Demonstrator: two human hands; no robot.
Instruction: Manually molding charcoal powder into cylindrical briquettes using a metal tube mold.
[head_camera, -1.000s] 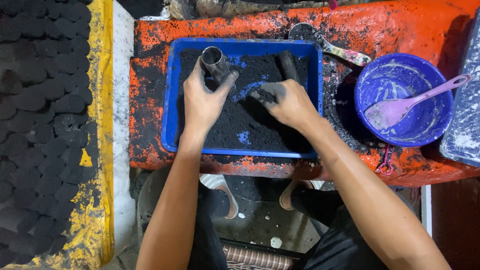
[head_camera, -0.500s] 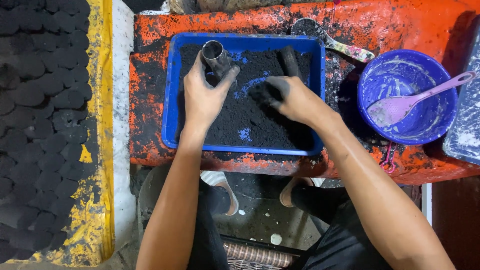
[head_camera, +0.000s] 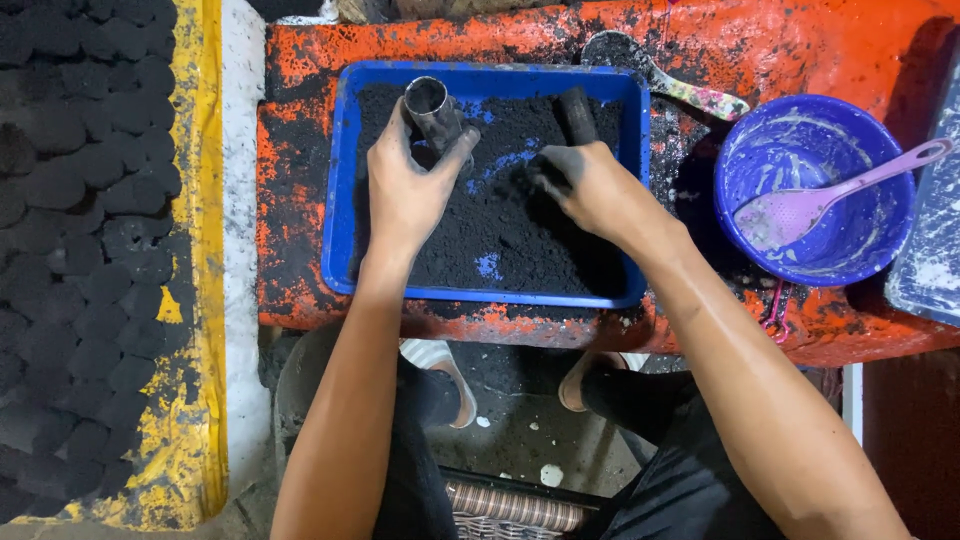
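Note:
A blue rectangular tray (head_camera: 340, 180) full of black powder (head_camera: 500, 240) sits on an orange bench. My left hand (head_camera: 405, 190) is wrapped around a short metal tube (head_camera: 433, 108), held tilted with its open end up at the tray's far left. My right hand (head_camera: 590, 190), blackened, pinches a clump of the powder in the middle of the tray, a little right of the tube. A dark cylindrical rod (head_camera: 577, 112) lies in the tray just beyond my right hand.
A blue bowl (head_camera: 880, 240) with a lilac spoon (head_camera: 830, 195) stands at the right. A dirty spoon (head_camera: 660, 75) lies behind the tray. Rows of black round briquettes (head_camera: 80, 220) cover a yellow-edged board at the left. My sandalled feet show under the orange bench (head_camera: 300, 70).
My right hand has slid a little left toward the tube with powder in its fingers. My left hand keeps hold of the tube in nearly the same place.

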